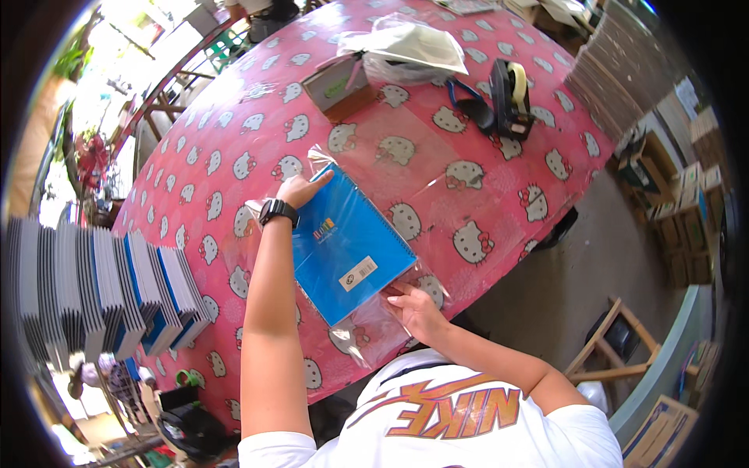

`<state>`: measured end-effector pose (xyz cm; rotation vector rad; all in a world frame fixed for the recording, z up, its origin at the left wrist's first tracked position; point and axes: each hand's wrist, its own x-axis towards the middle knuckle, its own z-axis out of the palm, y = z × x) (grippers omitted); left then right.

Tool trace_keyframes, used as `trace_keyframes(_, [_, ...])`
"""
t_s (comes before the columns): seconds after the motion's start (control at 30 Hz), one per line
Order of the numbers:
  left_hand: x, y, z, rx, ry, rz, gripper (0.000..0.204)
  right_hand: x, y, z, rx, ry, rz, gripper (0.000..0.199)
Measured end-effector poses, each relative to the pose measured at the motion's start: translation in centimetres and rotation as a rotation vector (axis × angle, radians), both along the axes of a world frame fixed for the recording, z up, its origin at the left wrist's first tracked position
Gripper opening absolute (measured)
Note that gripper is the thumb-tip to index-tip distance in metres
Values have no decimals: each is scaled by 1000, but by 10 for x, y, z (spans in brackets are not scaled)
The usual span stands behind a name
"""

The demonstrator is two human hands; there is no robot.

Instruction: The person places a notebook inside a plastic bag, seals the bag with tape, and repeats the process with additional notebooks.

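Observation:
A blue spiral-bound notebook (343, 238) with a white barcode label lies at a slant on the pink patterned tablecloth. A clear plastic bag (367, 331) surrounds it, crumpled and glossy past the notebook's edges. My left hand (303, 189), with a black watch on the wrist, grips the notebook's far left corner, thumb on the cover. At the near right corner, my right hand (417, 312) has its fingers closed at the plastic's edge; part of its grip is hidden.
Tall stacks of notebooks (101, 288) stand at the left. Farther back on the table (242, 164) are a small box (339, 86), a white plastic bag (413, 51), blue-handled scissors (472, 105) and a black tape dispenser (511, 97). Cardboard boxes (679, 210) are piled at the right.

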<state>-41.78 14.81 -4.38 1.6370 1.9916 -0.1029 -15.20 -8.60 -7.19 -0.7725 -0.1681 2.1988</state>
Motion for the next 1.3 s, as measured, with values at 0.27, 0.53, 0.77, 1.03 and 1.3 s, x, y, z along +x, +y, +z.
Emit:
trace_keyframes(0.27, [18,-10,14,62,14,-52,98,-7,-1,0,-2,-111,-98,39])
trace_keyframes(0.53, [-10,-61,17,1102,-158,211,73,70,59,63,706,-838,669,34])
trace_keyframes(0.77, [82,-255,-22,776,-697,720,93,26,77,2,1273,-1338,172,54])
trace_keyframes(1.03, [98,-273,-33,778,-770,831,85,-51,195,5,1133,-1503,304,35])
trace_keyframes(1.3, [-5,-181,-57,929,-768,749,65,-124,276,-16,1326,-1293,79,31])
